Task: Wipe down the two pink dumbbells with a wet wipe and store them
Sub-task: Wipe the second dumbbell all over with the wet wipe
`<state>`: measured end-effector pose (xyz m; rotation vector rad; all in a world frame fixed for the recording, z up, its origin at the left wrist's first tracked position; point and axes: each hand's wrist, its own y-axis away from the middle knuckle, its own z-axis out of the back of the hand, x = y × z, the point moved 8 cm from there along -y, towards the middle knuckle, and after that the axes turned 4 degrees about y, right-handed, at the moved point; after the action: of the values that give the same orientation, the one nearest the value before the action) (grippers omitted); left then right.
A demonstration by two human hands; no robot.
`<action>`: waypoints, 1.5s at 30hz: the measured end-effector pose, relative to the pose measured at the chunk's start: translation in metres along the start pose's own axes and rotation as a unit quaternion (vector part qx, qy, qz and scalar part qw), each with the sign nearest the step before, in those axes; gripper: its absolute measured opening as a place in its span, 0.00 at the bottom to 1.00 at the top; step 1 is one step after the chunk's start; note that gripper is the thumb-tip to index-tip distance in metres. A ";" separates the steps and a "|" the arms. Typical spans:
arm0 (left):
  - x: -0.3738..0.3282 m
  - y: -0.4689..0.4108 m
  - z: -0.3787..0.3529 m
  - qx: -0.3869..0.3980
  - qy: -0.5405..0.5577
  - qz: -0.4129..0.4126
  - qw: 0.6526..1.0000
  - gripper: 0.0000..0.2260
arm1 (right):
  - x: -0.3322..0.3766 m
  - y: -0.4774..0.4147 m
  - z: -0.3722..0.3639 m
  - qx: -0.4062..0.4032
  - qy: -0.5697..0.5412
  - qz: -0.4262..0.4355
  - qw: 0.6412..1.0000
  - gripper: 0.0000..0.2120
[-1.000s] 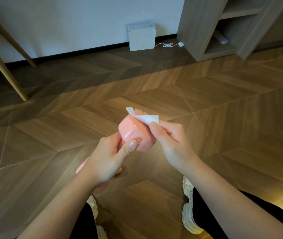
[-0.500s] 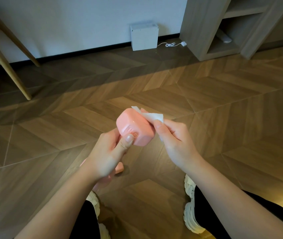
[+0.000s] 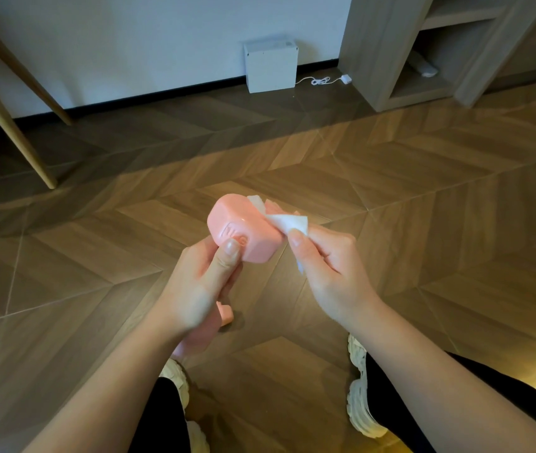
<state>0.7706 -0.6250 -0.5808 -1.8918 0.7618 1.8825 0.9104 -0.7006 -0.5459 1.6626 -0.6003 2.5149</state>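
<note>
A pink dumbbell (image 3: pixel 243 230) is held upright-tilted in front of me above the floor. My left hand (image 3: pixel 201 286) grips its handle, thumb resting on the upper head; the lower head shows below the palm. My right hand (image 3: pixel 328 269) pinches a white wet wipe (image 3: pixel 287 222) and presses it against the right side of the upper head. Only one dumbbell is in view.
A wooden chevron floor (image 3: pixel 390 178) lies below. At the wall stand a white box (image 3: pixel 271 67) with a cable, an open wooden shelf unit (image 3: pixel 407 53) at the right, and slanted wooden legs (image 3: pixel 8 122) at the left. My two shoes (image 3: pixel 361 387) are underneath.
The wipe in my right hand has slid from the top of the dumbbell head down to its right side. The left hand keeps its grip.
</note>
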 end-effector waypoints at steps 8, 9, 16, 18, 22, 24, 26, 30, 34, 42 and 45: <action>-0.004 0.000 -0.004 0.006 -0.011 -0.002 1.000 0.45 | 0.001 0.001 0.002 -0.020 0.024 0.016 0.999 0.17; -0.003 0.001 -0.005 0.007 -0.012 -0.003 1.000 0.43 | 0.002 0.002 0.002 -0.022 0.026 0.022 0.999 0.16; 0.002 0.000 -0.003 -0.004 0.000 0.009 1.000 0.37 | 0.007 -0.001 0.001 -0.032 0.033 0.038 0.998 0.15; 0.004 0.001 -0.005 0.000 0.011 0.014 1.000 0.37 | 0.013 0.003 -0.002 -0.021 0.013 0.064 0.998 0.16; 0.004 0.000 -0.003 0.004 -0.003 0.011 1.000 0.38 | 0.013 0.003 -0.004 0.000 0.012 0.078 0.997 0.17; 0.005 0.000 -0.005 0.013 -0.020 0.005 1.000 0.36 | 0.006 -0.004 0.000 -0.005 0.017 0.030 0.999 0.16; 0.005 0.001 -0.007 0.017 -0.027 0.007 0.999 0.37 | 0.000 -0.004 0.003 -0.007 0.000 0.004 1.000 0.15; 0.005 0.001 -0.004 0.009 -0.030 0.010 0.999 0.38 | 0.013 0.009 -0.001 0.010 0.003 0.054 0.998 0.17; 0.006 0.002 -0.006 0.027 -0.078 0.007 0.997 0.35 | 0.019 0.000 -0.008 0.029 0.011 0.073 0.997 0.16; 0.012 0.005 -0.006 0.024 -0.029 0.037 0.999 0.39 | -0.008 0.001 0.007 0.017 0.012 -0.046 0.999 0.18; 0.012 0.004 -0.003 0.015 -0.026 0.041 0.999 0.42 | 0.009 0.009 0.005 0.014 0.024 0.014 1.000 0.20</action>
<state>0.7700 -0.6318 -0.5918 -1.8110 0.8584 1.9509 0.9086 -0.7119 -0.5387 1.6097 -0.5922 2.5855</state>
